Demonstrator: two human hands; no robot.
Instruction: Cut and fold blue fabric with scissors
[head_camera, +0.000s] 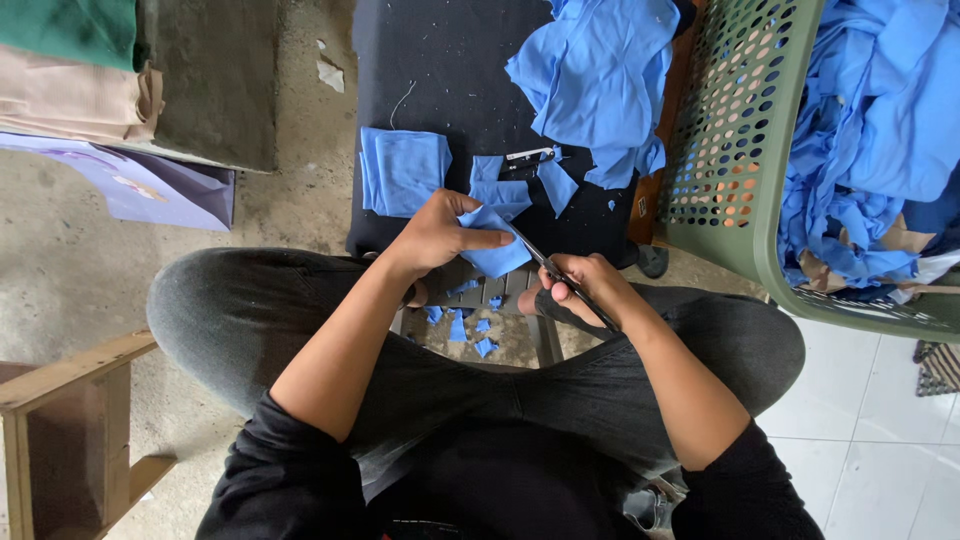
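My left hand (440, 232) pinches a small piece of blue fabric (497, 256) above my lap. My right hand (588, 287) grips black scissors (545, 264), whose blades reach into the edge of that fabric piece. A folded stack of blue fabric pieces (403, 171) lies on the black surface (450, 70) just beyond my left hand. Small blue scraps (470, 325) lie on the floor between my knees.
A loose heap of blue cloth (600, 75) lies on the black surface at the back. A green perforated plastic basket (725, 150) full of blue cloth stands at the right. A wooden frame (70, 420) sits at the lower left; folded fabric bundles (70, 90) at the upper left.
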